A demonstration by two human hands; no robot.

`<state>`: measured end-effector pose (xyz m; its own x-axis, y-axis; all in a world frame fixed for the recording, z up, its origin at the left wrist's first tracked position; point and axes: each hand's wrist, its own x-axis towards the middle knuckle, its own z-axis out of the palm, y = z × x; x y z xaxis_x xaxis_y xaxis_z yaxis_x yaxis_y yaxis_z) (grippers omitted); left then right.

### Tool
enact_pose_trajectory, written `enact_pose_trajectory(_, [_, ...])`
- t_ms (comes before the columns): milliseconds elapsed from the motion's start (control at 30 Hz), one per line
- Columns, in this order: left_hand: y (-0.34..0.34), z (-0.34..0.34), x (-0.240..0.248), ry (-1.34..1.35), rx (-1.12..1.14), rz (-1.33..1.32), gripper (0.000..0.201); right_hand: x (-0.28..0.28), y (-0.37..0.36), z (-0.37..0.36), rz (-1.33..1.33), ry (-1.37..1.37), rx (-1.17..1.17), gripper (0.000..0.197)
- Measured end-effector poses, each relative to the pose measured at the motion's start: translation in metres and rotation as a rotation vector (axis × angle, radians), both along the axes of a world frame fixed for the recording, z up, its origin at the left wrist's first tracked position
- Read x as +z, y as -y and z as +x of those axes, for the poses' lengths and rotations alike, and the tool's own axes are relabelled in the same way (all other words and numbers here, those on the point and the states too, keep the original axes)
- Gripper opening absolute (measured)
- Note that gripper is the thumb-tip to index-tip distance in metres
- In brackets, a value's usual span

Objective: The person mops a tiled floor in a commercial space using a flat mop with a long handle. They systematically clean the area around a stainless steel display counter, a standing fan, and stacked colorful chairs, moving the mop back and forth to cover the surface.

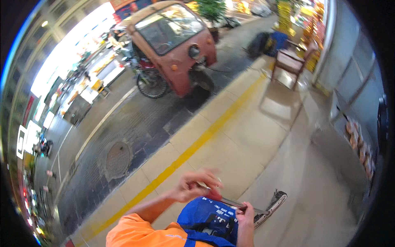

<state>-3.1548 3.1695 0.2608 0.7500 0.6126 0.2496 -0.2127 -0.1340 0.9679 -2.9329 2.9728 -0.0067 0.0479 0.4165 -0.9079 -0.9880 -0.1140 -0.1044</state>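
Observation:
Low in the middle, my right hand (245, 215) is closed around the thin metal shaft of a squeegee-like tool (232, 202). Its red grip end lies under my left hand (198, 185), whose fingers look bent but are smeared by motion, so their hold on it is unclear. Beyond my right hand the shaft meets a long pale crossbar with a dark, fluffy-looking edge (276, 201). A blue apron (205, 218) with white print covers my front, over an orange sleeve (144, 231).
Pale tiles with a yellow stripe (197, 141) run beside a dark paved street. A reddish three-wheeled vehicle (181, 61) with a windscreen is parked there. At the upper right stands a wooden chair (290, 64); glass panels (358, 70) line the right side, with packaged goods (358, 142) below.

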Motion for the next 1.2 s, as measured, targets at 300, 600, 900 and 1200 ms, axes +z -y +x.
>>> enact_pose_trajectory(300, [0.059,0.185,-0.150,-0.164,-0.647,-0.673,0.056,-0.184,0.143,0.088,-0.639,-0.040,-0.100,0.025])
enact_pose_trajectory(600, [-0.067,0.167,-0.148,-0.168,-0.657,-0.553,0.061,-0.171,-0.009,0.021,-0.403,-0.035,-0.069,0.026])
enact_pose_trajectory(900, [-0.130,0.218,-0.085,-0.168,-0.847,-0.343,0.061,-0.121,-0.113,0.030,-0.343,-0.005,-0.553,0.020])
enact_pose_trajectory(1200, [-0.117,0.260,-0.026,-0.855,-0.625,-0.061,0.043,-0.187,-0.108,0.085,-0.437,-0.394,-1.167,0.007])
